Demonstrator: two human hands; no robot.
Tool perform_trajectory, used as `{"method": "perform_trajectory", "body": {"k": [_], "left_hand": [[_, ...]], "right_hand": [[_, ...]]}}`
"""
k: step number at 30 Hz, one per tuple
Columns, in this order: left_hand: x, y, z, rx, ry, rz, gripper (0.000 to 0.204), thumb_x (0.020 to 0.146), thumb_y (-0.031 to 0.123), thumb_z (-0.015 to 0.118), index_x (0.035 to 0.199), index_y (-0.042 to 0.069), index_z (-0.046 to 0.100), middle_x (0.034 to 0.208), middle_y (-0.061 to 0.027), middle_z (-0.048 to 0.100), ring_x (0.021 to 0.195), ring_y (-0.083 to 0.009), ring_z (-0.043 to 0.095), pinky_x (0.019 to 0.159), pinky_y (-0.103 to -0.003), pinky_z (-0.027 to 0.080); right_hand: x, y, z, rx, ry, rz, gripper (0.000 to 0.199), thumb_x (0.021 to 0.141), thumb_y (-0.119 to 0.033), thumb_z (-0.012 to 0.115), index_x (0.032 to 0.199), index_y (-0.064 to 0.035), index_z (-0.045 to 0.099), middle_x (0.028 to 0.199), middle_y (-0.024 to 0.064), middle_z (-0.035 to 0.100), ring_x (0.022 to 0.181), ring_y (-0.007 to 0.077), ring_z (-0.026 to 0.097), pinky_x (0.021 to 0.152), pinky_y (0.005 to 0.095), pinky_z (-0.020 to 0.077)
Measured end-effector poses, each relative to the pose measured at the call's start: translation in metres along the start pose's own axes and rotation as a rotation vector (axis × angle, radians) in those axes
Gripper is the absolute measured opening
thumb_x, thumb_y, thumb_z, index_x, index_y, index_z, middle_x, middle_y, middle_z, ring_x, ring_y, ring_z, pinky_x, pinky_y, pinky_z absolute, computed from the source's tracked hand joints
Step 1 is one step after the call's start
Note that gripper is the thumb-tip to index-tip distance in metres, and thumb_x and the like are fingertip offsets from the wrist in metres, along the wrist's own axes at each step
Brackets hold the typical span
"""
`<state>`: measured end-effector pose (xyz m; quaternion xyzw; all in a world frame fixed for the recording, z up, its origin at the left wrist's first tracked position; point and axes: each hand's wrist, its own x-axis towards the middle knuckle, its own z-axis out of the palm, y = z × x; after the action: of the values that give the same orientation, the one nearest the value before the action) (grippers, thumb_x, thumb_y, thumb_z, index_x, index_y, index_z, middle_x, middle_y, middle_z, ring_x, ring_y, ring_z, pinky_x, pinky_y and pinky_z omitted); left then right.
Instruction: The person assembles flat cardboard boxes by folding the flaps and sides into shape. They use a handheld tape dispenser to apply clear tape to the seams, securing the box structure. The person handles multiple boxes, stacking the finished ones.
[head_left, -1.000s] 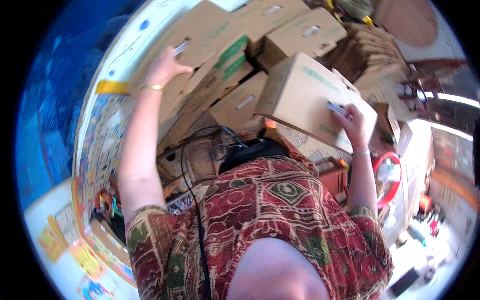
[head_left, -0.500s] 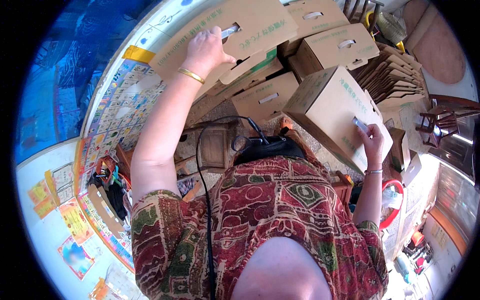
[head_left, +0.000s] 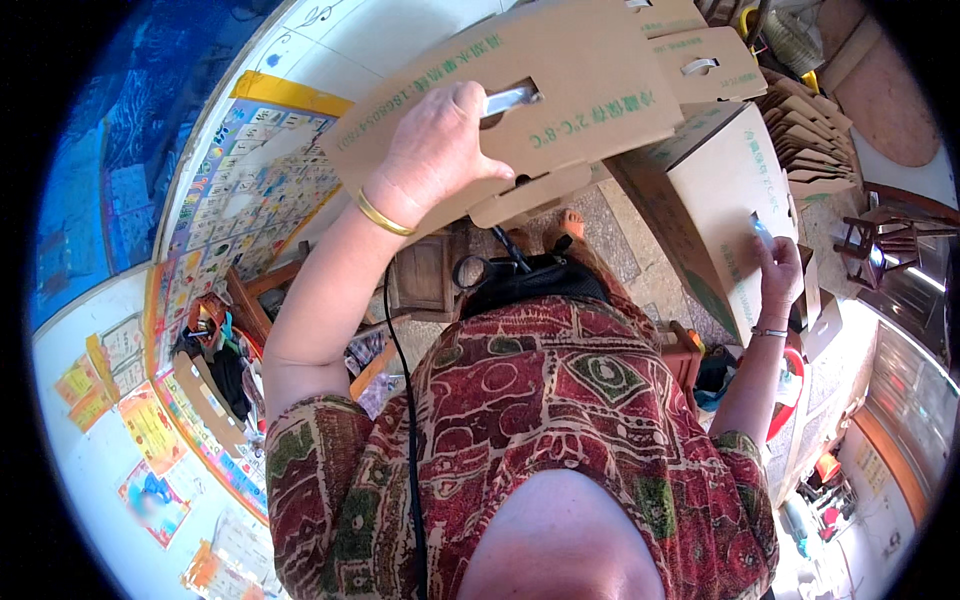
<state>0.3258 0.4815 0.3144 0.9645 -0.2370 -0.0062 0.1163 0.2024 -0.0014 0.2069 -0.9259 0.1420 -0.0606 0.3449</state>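
Note:
A large brown cardboard box point(head_left: 600, 75) with green print hangs in front of me at the upper middle. My left hand point(head_left: 437, 145) is closed around the light plastic handle in its slot, thumb stretched along the lid's edge. At the right, my right hand point(head_left: 780, 270) grips the pale handle strap of a second cardboard box point(head_left: 735, 190), which is tilted with its side turned toward my legs. The two boxes meet or overlap near the upper middle; whether they touch I cannot tell.
More closed cartons point(head_left: 705, 68) stand behind, beside a stack of flattened cardboard point(head_left: 812, 140). Small wooden stools point(head_left: 880, 240) are at the right, and a wooden cabinet point(head_left: 425, 278) is left of my feet. A poster-covered wall point(head_left: 240, 190) runs along the left.
The left box has come nearer to me and slightly right, hiding cartons behind it. My right hand has moved right, its box swinging more upright. Both hands keep their hold.

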Motion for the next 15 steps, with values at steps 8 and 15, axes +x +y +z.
{"method": "perform_trajectory", "body": {"k": [8, 15], "left_hand": [[-0.009, 0.006, 0.05, -0.186, -0.031, -0.03, 0.063, 0.05, 0.033, 0.085, 0.088, 0.003, 0.046, 0.083, -0.0157, 0.056, 0.082, -0.0329, 0.056, 0.075, -0.039, 0.047], [-0.013, 0.0, 0.087, -0.249, -0.121, -0.06, 0.064, 0.049, 0.033, 0.086, 0.087, 0.001, 0.045, 0.081, -0.0187, 0.055, 0.081, -0.036, 0.056, 0.073, -0.041, 0.047]], "right_hand": [[0.001, 0.002, -0.017, 0.095, 0.03, 0.093, 0.022, 0.08, -0.019, 0.071, 0.078, -0.0066, 0.053, 0.067, -0.0082, 0.042, 0.061, 0.0023, 0.037, 0.054, 0.0173, 0.0302], [-0.008, 0.014, -0.015, -0.061, 0.05, 0.136, 0.028, 0.079, -0.023, 0.071, 0.074, -0.0018, 0.052, 0.063, -0.0041, 0.041, 0.059, 0.0073, 0.037, 0.053, 0.0221, 0.0324]]}}
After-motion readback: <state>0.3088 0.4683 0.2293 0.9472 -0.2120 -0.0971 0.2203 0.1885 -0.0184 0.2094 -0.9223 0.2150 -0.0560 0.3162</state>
